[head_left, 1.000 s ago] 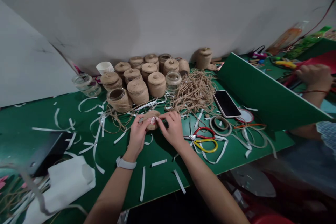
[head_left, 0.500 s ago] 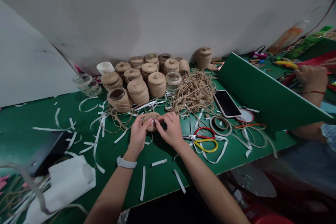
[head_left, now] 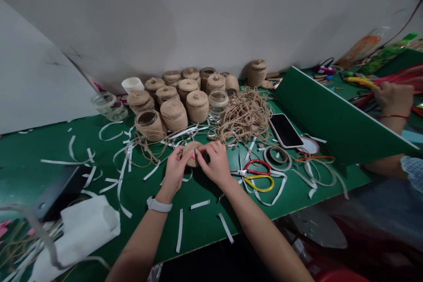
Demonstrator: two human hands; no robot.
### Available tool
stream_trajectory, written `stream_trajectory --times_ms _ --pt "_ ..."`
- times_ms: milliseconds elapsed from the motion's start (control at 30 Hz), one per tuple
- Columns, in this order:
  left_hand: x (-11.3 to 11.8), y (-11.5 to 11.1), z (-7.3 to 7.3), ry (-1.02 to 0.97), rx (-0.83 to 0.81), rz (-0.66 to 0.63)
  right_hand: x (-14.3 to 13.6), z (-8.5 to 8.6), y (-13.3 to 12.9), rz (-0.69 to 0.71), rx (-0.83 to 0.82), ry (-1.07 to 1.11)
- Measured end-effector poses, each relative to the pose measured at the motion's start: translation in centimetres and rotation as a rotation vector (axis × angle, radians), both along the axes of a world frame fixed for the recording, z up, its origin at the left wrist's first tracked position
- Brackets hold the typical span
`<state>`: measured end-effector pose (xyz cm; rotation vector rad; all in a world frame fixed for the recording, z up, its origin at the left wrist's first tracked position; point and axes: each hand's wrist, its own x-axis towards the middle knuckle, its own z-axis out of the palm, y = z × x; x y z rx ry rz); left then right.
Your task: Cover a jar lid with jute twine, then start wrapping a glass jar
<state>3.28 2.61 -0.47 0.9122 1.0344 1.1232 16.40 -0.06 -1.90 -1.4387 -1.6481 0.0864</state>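
Observation:
Between my hands is a round lid wrapped in jute twine (head_left: pixel 191 160), held just over the green table. My left hand (head_left: pixel 175 166) grips its left side, the thumb pressed on its top. From the right, my right hand (head_left: pixel 214 161) pinches at the middle of the lid with thumb and fingertips; what lies under those fingertips is too small to make out. Behind the lid stands a twine-wrapped jar (head_left: pixel 150 126) with an open mouth. Scissors (head_left: pixel 256 175) with one red and one yellow handle lie right of my right hand.
Several twine-wrapped jars (head_left: pixel 197 108), bare glass jars (head_left: pixel 218 105) and a twine heap (head_left: pixel 246 116) stand behind. A phone (head_left: pixel 286 131), tape roll (head_left: pixel 278 158) and white strips (head_left: pixel 179 231) lie about. A green panel (head_left: pixel 330 119) divides off a co-worker's hand (head_left: pixel 393 99).
My left fingers and thumb have shifted slightly on the lid, which has tilted a little. My right hand stays almost in place. Beyond the panel, the co-worker's hand has moved slightly.

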Motion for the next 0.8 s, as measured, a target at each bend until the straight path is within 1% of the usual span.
stream_trajectory --times_ms 100,167,367,567,800 --pt "-0.04 0.03 -0.10 0.063 0.050 0.005 -0.02 0.04 -0.02 0.007 -0.019 0.001" --pt "-0.05 0.08 -0.18 0.077 0.055 0.019 -0.04 0.10 -0.02 0.009 -0.017 0.007" --pt "-0.09 0.27 -0.24 0.002 0.012 0.083 0.08 0.12 0.03 -0.012 -0.036 0.001" --pt "-0.07 0.19 0.14 -0.078 -0.043 0.011 0.16 0.09 0.02 -0.008 -0.003 0.033" --pt "0.01 0.11 0.08 -0.056 -0.047 0.024 0.02 0.09 0.01 -0.017 -0.014 0.039"
